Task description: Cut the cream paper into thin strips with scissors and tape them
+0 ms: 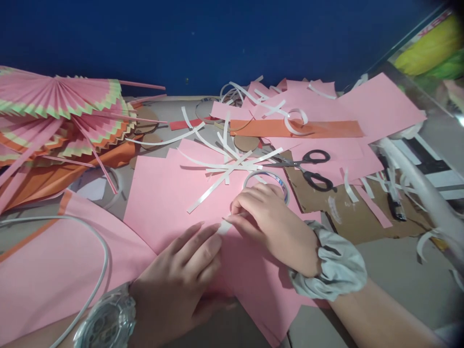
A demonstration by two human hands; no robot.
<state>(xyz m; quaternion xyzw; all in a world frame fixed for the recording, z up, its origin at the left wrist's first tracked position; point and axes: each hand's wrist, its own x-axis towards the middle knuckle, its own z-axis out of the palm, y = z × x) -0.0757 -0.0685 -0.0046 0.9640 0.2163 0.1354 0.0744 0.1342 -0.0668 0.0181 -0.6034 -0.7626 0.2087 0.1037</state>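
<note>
My left hand [183,270] lies with its fingers stretched out over pink paper [155,193], the fingertips at one end of a short white strip [225,226]. With thumb and finger pinched together, my right hand [259,212] grips the strip's other end. Just behind the right hand a roll of tape [284,186] lies on the paper, partly covered by that hand. Several loose white strips [206,192] cross each other on the pink sheet beyond my fingers. Black-handled scissors [299,164] rest to the right of them.
Pleated pink paper fans [58,96] are piled at the left. A pale cable [105,261] curves over the pink sheet near my left wrist. On the right, a utility knife [395,203] lies on brown cardboard [340,222]. An orange strip [326,128] crosses pink sheets behind. A blue panel [217,43] bounds the back.
</note>
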